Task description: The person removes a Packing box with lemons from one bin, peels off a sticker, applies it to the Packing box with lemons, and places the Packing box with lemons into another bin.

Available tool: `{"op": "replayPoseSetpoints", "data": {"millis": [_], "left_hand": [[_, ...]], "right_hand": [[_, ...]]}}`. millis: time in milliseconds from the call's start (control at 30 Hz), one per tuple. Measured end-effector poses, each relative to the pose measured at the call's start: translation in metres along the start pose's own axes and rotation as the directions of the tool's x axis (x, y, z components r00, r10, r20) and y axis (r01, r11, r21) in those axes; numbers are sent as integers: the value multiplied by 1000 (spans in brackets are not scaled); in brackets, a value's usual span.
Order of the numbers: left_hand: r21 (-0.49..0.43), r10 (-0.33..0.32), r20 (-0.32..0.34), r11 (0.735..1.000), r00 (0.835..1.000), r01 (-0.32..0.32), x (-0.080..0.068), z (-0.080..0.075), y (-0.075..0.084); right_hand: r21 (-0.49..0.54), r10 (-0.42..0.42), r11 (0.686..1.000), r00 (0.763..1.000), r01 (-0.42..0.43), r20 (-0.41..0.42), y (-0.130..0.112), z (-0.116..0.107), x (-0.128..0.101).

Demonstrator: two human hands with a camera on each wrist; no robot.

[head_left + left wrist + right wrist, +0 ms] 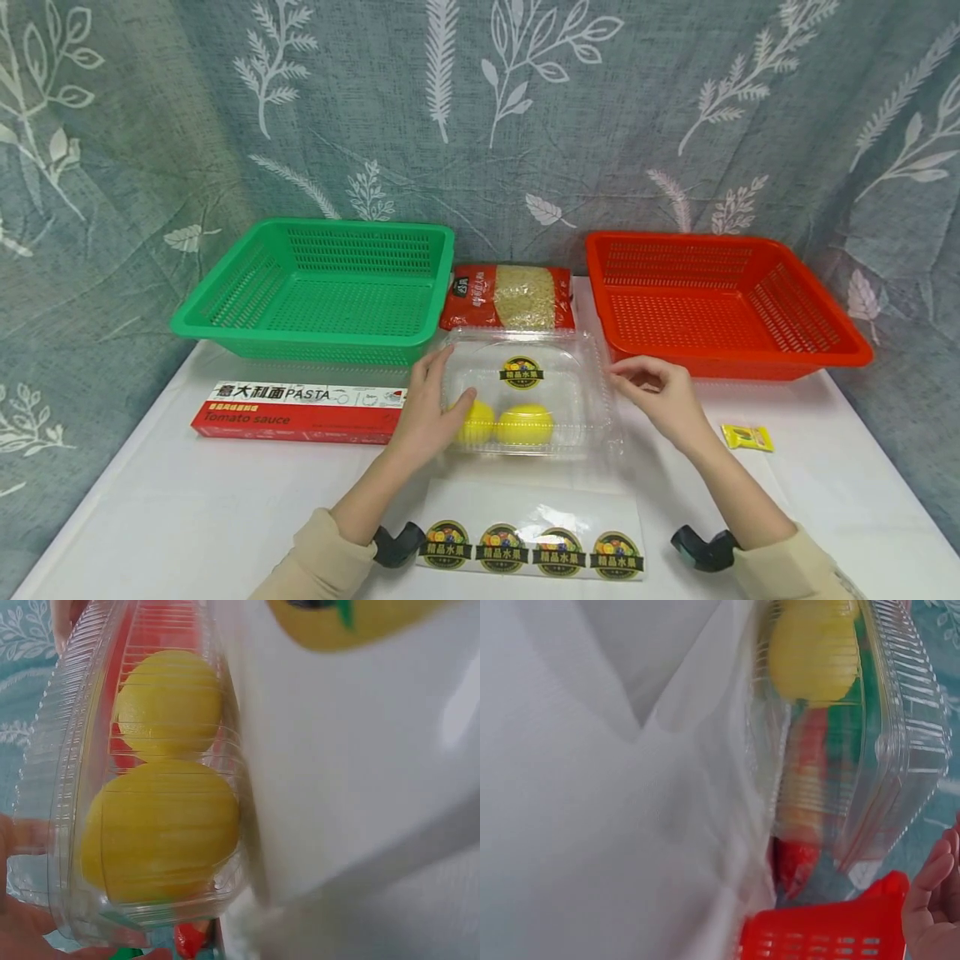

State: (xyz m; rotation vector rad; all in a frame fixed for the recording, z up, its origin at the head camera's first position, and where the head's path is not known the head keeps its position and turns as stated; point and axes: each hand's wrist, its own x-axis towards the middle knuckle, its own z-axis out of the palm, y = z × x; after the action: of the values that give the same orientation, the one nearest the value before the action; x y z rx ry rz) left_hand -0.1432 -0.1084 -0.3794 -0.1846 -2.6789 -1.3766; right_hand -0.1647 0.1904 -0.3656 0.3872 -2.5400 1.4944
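1. A clear plastic clamshell box (528, 392) sits near the middle of the white table (187, 492), closed as far as the head view shows, with two round yellow lemon-like fruits (525, 423) inside it, side by side at its near wall.
2. A round fruit-label sticker (521, 372) is already on the lid, so the packing and labelling look done; what seems left is to move the box off the middle of the table.
3. The left hand (427, 408) lies against the box's left side, fingers straight and spread over the lid's edge, pressing rather than clenching.
4. The right hand (660, 396) is at the box's right edge, fingers loosely bent; whether the fingertips actually pinch the rim is probably too fine to tell from here.
5. A strip of four more round stickers (531, 550) on a backing sheet lies at the near edge of the table, untouched.
6. A green plastic mesh basket (322, 287) stands at the far left corner and a red plastic mesh basket (720, 296) at the far right, both holding nothing.
7. A bag of dry pasta (510, 297) lies between the baskets, a long red-and-white pasta carton (300, 411) sits in front of the green basket, and a small yellow sachet (747, 437) lies toward the right edge.
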Motion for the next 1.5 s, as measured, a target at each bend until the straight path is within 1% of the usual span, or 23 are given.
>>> {"op": "replayPoseSetpoints", "data": {"millis": [300,567,700,767,833,867,900,1000,1100,1133,1200,1300,1367,1433,1500], "left_hand": [[-35,-22,52,999,998,24,1,-1,-4],[-121,-31,75,992,997,40,4,-1,-11],[-169,-49,92,984,995,64,4,0,-13],[-196,-61,101,977,993,80,4,0,-15],[-222,-69,110,971,992,92,4,0,-16],[-234,-72,116,967,991,98,4,0,-17],[-248,-68,122,964,990,97,4,0,-17],[-275,-62,139,956,988,99,4,0,-18],[-302,-70,161,946,984,117,4,-1,-17],[-309,-78,168,942,983,128,4,-1,-17],[-322,-93,178,935,980,148,4,-1,-16],[-338,-113,185,925,976,171,4,-2,-15],[-348,-124,186,919,975,183,3,-2,-15],[-359,-130,181,914,975,189,3,-1,-15],[-370,-135,176,909,975,192,3,-1,-14]], "right_hand": [[19,49,999,999,-49,-6,8,-11,-8],[128,86,988,996,-83,-21,12,-20,-11],[160,104,982,994,-98,-30,15,-26,-14],[163,112,981,993,-106,-33,23,-30,-14],[201,112,974,993,-103,-35,46,-33,-13],[224,115,969,993,-104,-36,59,-34,-12],[281,107,955,994,-96,-24,69,-37,-12],[355,122,929,992,-103,-31,107,-42,-8],[367,158,921,987,-132,-42,119,-47,-8],[334,187,929,981,-156,-60,125,-48,-7],[338,217,923,974,-182,-69,127,-51,-7],[370,258,903,964,-216,-66,126,-57,-8],[417,288,877,956,-240,-56,125,-61,-8],[464,317,844,948,-269,-28,124,-66,-9],[513,353,805,935,-299,-9,124,-71,-9]]}}
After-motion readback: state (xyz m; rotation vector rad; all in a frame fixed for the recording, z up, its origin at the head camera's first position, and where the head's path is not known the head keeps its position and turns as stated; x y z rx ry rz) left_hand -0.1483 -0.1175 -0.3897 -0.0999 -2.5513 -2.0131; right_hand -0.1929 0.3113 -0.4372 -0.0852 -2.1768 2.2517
